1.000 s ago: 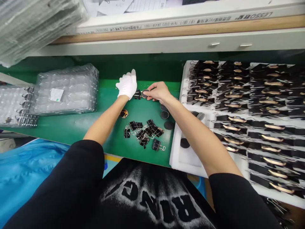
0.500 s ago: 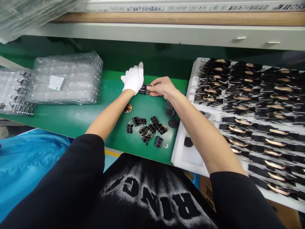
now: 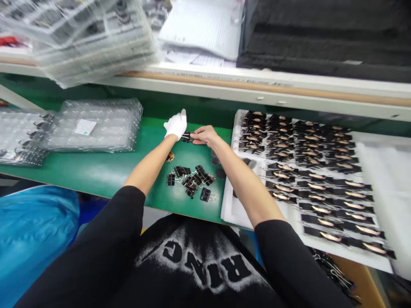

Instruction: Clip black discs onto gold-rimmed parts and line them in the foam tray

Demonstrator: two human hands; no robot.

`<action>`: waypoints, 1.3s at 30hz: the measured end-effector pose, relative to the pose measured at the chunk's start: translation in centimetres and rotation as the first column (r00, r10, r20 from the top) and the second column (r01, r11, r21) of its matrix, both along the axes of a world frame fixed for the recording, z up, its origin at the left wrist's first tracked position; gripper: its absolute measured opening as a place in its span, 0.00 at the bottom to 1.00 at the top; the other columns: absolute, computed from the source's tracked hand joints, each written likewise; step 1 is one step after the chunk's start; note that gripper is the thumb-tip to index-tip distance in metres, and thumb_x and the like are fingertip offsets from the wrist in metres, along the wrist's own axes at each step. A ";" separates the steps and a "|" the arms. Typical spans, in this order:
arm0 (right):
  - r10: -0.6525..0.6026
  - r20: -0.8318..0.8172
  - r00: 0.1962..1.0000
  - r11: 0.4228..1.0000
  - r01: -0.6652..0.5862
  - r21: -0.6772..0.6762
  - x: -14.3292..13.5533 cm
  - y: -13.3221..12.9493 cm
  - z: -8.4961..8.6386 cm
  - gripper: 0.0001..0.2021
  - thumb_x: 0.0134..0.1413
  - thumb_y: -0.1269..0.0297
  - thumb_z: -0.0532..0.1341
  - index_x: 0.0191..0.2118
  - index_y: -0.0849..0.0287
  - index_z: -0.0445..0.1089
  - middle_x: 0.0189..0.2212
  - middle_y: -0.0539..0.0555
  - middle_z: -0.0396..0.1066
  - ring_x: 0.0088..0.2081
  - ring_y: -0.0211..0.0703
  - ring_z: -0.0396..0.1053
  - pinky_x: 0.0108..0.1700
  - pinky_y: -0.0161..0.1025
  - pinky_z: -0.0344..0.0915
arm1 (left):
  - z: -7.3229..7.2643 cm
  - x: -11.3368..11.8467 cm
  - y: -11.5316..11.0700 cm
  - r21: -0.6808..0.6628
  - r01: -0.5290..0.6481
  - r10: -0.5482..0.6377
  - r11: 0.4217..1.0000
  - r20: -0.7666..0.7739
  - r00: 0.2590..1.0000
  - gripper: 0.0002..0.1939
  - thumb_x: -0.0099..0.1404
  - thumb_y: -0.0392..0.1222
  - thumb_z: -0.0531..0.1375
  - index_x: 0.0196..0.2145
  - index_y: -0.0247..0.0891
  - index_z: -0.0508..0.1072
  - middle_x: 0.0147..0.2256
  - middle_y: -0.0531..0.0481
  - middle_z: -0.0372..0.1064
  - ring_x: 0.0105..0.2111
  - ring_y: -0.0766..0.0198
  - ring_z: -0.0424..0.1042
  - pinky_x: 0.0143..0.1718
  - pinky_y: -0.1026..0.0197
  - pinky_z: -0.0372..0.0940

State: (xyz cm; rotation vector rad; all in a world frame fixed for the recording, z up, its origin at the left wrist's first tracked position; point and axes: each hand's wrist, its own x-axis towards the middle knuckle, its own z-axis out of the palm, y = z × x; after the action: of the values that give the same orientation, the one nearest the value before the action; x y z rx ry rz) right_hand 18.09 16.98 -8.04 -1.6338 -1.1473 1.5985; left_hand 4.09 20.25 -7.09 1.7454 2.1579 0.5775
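My left hand (image 3: 177, 125), in a white glove, is closed at the handle end of a black binder clip (image 3: 186, 137); its gripping fingers are partly hidden. My bare right hand (image 3: 205, 135) pinches a dark round disc (image 3: 193, 138) at the clip's other end, so clip and disc meet between both hands. Nearer my body lies a loose heap of black binder clips (image 3: 191, 182), with one clip (image 3: 207, 195) apart on its right. A round piece with a gold rim (image 3: 170, 157) lies beside my left forearm. Several dark discs (image 3: 215, 161) lie beneath my right forearm.
On the right, a white foam tray (image 3: 227, 205) bears rows of clips with discs. Clear plastic trays (image 3: 105, 128) are stacked on the left of the green table (image 3: 96, 169). A shelf (image 3: 205, 87) spans the back, with more plastic trays (image 3: 96, 51) overhanging its edge.
The camera view has tilted up and shifted right, showing more of the shelf and foam tray. Both hands stay together at the clip and disc, with little visible change in grip.
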 end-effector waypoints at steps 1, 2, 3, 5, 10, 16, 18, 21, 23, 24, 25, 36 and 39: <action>0.006 -0.004 1.000 1.000 -0.006 -0.002 0.0 -0.4 0.4 0.07 0.64 0.68 0.69 0.43 0.65 0.73 0.32 0.49 0.75 0.27 0.32 0.74 0.27 0.29 0.74 | 0.7 -0.2 -0.3 0.007 0.026 -0.026 1.000 0.059 0.998 0.34 0.77 0.58 0.36 0.48 0.39 0.79 0.52 0.36 0.77 0.57 0.45 0.72 0.64 0.37 0.57; 0.013 -0.012 1.000 1.000 -0.013 0.000 0.1 -0.7 0.7 0.07 0.67 0.67 0.67 0.46 0.64 0.73 0.35 0.50 0.75 0.29 0.33 0.74 0.28 0.30 0.74 | 1.4 -0.3 -0.6 0.018 0.060 -0.062 0.998 0.107 0.992 0.35 0.77 0.58 0.36 0.48 0.38 0.78 0.53 0.36 0.77 0.57 0.46 0.73 0.64 0.41 0.58; 0.022 -0.024 0.999 1.000 -0.021 0.005 0.3 -1.0 1.1 0.08 0.68 0.65 0.66 0.48 0.64 0.73 0.37 0.50 0.75 0.31 0.34 0.74 0.30 0.32 0.75 | 2.1 -0.6 -1.0 0.031 0.100 -0.103 0.995 0.144 0.984 0.36 0.77 0.58 0.35 0.48 0.37 0.78 0.53 0.37 0.77 0.56 0.49 0.73 0.63 0.46 0.60; 0.041 -0.058 0.997 0.999 -0.040 0.027 1.0 -1.4 1.8 0.08 0.68 0.65 0.65 0.48 0.63 0.73 0.38 0.51 0.76 0.32 0.35 0.75 0.31 0.33 0.75 | 3.5 -1.2 -2.0 0.044 0.189 -0.194 0.981 0.188 0.963 0.35 0.78 0.59 0.36 0.50 0.37 0.76 0.53 0.40 0.78 0.52 0.56 0.76 0.57 0.56 0.65; 0.059 -0.183 0.981 0.989 -0.033 0.142 3.6 -2.5 3.4 0.10 0.57 0.70 0.74 0.38 0.63 0.73 0.27 0.50 0.76 0.26 0.35 0.75 0.28 0.29 0.74 | 5.8 -2.6 -5.8 -0.128 0.417 -0.370 0.900 0.284 0.885 0.38 0.72 0.71 0.44 0.40 0.35 0.79 0.33 0.42 0.81 0.28 0.60 0.77 0.33 0.60 0.68; 0.122 -0.282 0.952 0.948 -0.028 0.318 5.8 -6.1 4.1 0.14 0.45 0.64 0.79 0.36 0.61 0.77 0.28 0.53 0.79 0.28 0.37 0.76 0.29 0.30 0.75 | 6.5 -1.4 -10.5 -0.019 0.531 -0.499 0.847 0.316 0.807 0.31 0.70 0.68 0.53 0.23 0.39 0.69 0.21 0.52 0.71 0.18 0.67 0.67 0.28 0.63 0.63; 0.134 -0.292 0.947 0.922 -0.011 0.386 6.4 -7.6 4.1 0.15 0.44 0.61 0.78 0.36 0.60 0.78 0.31 0.53 0.80 0.32 0.38 0.77 0.33 0.32 0.76 | 6.2 -0.7 -11.6 0.062 0.539 -0.531 0.840 0.297 0.794 0.28 0.70 0.65 0.53 0.24 0.40 0.67 0.23 0.53 0.70 0.19 0.67 0.66 0.25 0.63 0.60; 0.138 -0.276 0.951 0.872 0.015 0.488 7.2 -9.8 4.2 0.13 0.44 0.59 0.76 0.36 0.58 0.78 0.34 0.52 0.79 0.34 0.40 0.76 0.38 0.36 0.76 | 5.8 0.1 -12.8 0.166 0.595 -0.615 0.787 0.120 0.780 0.24 0.71 0.61 0.53 0.25 0.42 0.67 0.23 0.54 0.68 0.21 0.66 0.65 0.26 0.62 0.56; 0.135 -0.259 0.956 0.837 0.030 0.547 7.7 -11.2 4.4 0.10 0.46 0.61 0.74 0.35 0.56 0.79 0.35 0.51 0.79 0.37 0.41 0.76 0.43 0.38 0.74 | 5.8 0.3 -13.4 0.245 0.648 -0.656 0.721 -0.059 0.752 0.23 0.72 0.60 0.53 0.26 0.43 0.69 0.23 0.53 0.67 0.23 0.64 0.64 0.29 0.60 0.55; 0.130 -0.246 0.961 0.814 0.039 0.579 8.0 -11.8 4.4 0.08 0.48 0.62 0.72 0.35 0.55 0.79 0.36 0.51 0.79 0.38 0.42 0.76 0.45 0.39 0.74 | 6.0 0.4 -13.6 0.276 0.675 -0.665 0.684 -0.143 0.733 0.23 0.72 0.61 0.52 0.27 0.43 0.70 0.23 0.52 0.67 0.23 0.63 0.64 0.29 0.59 0.55; 0.125 -0.220 0.967 0.780 0.041 0.624 8.2 -12.5 4.5 0.06 0.50 0.62 0.71 0.36 0.54 0.79 0.37 0.51 0.79 0.40 0.43 0.75 0.47 0.40 0.73 | 6.2 0.4 -13.9 0.290 0.704 -0.671 0.648 -0.219 0.709 0.23 0.72 0.62 0.52 0.29 0.43 0.72 0.23 0.51 0.67 0.24 0.62 0.64 0.30 0.58 0.56; -0.128 -0.061 0.990 0.043 0.067 0.997 9.0 -15.5 3.7 0.09 0.64 0.69 0.64 0.41 0.46 0.81 0.37 0.53 0.82 0.41 0.50 0.82 0.46 0.52 0.81 | 9.5 0.8 -16.5 0.306 0.763 -0.747 0.569 -0.197 0.635 0.34 0.58 0.73 0.64 0.50 0.45 0.77 0.36 0.42 0.80 0.36 0.52 0.78 0.42 0.52 0.66; -0.121 -0.062 0.991 -0.111 0.049 0.993 9.8 -15.3 3.3 0.13 0.62 0.73 0.65 0.45 0.45 0.81 0.38 0.53 0.83 0.44 0.53 0.83 0.45 0.54 0.82 | 9.4 1.0 -17.7 0.298 0.693 -0.754 0.656 0.236 0.613 0.36 0.64 0.73 0.59 0.57 0.43 0.72 0.42 0.42 0.81 0.37 0.56 0.80 0.43 0.53 0.70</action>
State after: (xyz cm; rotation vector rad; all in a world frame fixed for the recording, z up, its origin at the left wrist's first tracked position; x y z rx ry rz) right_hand 27.94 1.65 -4.73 -0.5304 -1.5723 0.1041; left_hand 5.09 2.56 2.28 2.2032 1.0164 0.7717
